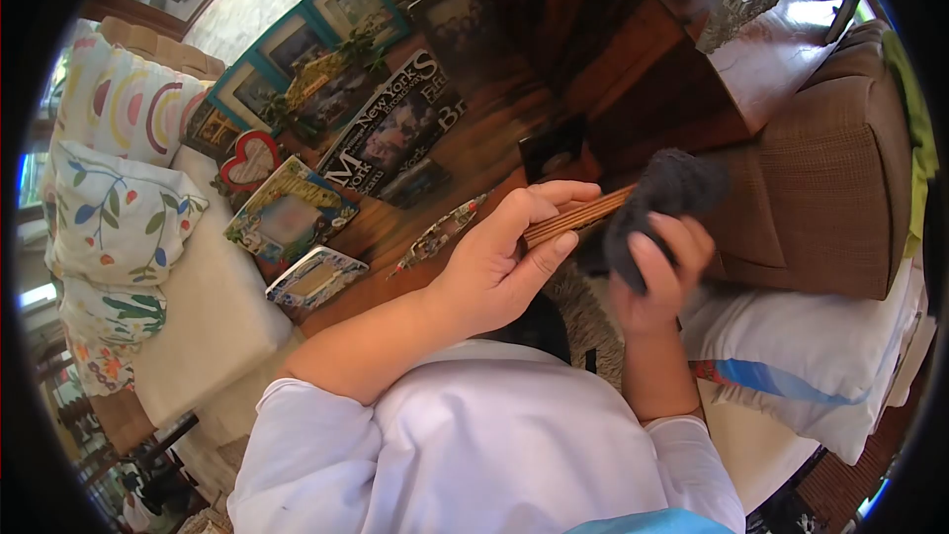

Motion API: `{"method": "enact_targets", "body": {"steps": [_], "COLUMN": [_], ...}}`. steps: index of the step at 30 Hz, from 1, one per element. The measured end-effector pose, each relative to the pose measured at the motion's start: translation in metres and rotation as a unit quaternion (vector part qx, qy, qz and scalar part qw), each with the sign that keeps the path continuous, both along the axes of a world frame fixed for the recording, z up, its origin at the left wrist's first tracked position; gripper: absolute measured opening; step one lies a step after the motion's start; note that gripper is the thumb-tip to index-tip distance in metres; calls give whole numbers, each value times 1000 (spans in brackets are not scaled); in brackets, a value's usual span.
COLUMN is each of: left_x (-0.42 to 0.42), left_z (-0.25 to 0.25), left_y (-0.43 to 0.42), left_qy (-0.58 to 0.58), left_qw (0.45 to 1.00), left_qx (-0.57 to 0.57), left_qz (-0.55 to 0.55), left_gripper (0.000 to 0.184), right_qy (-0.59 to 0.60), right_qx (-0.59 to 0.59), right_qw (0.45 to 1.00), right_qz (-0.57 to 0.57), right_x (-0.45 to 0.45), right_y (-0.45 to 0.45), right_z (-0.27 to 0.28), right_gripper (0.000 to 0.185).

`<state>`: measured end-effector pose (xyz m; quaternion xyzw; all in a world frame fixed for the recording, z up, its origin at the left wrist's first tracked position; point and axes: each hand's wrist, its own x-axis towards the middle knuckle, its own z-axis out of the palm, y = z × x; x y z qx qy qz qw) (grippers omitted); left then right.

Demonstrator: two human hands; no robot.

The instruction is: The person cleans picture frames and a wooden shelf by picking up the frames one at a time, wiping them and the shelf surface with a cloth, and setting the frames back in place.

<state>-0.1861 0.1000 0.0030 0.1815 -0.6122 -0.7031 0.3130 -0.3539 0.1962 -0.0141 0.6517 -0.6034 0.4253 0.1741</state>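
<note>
My left hand (pixel 509 252) is closed on a thin brown wooden piece with a ridged edge (pixel 585 217), seen nearly edge-on, its kind unclear. In my right hand (pixel 662 272) a dark grey cloth (pixel 677 188) is bunched up, its fingers wrapped round the lower part. The cloth covers the far end of the wooden piece, and whether it presses on it is hidden. Beyond my left hand, a narrow decorated frame (pixel 435 235) lies on the dark wooden table (pixel 613 49).
Several picture frames crowd the table's left side, among them a New York frame (pixel 390 129), a turquoise triple frame (pixel 297 44) and a red heart frame (pixel 250 162). A brown armchair (pixel 820 168) stands at right, a cream sofa (pixel 203 307) with cushions at left.
</note>
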Motion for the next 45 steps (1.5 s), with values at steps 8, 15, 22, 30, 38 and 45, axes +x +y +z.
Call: {"method": "enact_targets", "body": {"steps": [8, 15, 22, 30, 38, 45], "left_x": [8, 22, 9, -46, -55, -52], "left_z": [4, 33, 25, -55, -110, -135], "left_y": [-19, -26, -120, -158, -181, -179], "left_qy": [30, 40, 106, 91, 35, 51], "left_qw": [996, 999, 966, 960, 954, 951], "left_qx": [-77, 12, -59, 96, 102, 107], "left_qz": [-39, 21, 226, 245, 279, 285], "left_gripper": [8, 14, 18, 16, 15, 13], "right_qy": [-455, -579, -583, -591, -611, -605], "right_qx": [71, 236, 242, 234, 243, 265], "right_qw": [887, 780, 775, 771, 752, 750], "right_qz": [-25, -41, -38, -32, -40, -23], "right_x": [-16, -15, -13, -13, -11, -4], "right_y": [28, 57, 61, 63, 68, 62], "right_z": [-52, -89, -92, -88, -100, -97], "right_gripper": [29, 23, 22, 21, 21, 21]}}
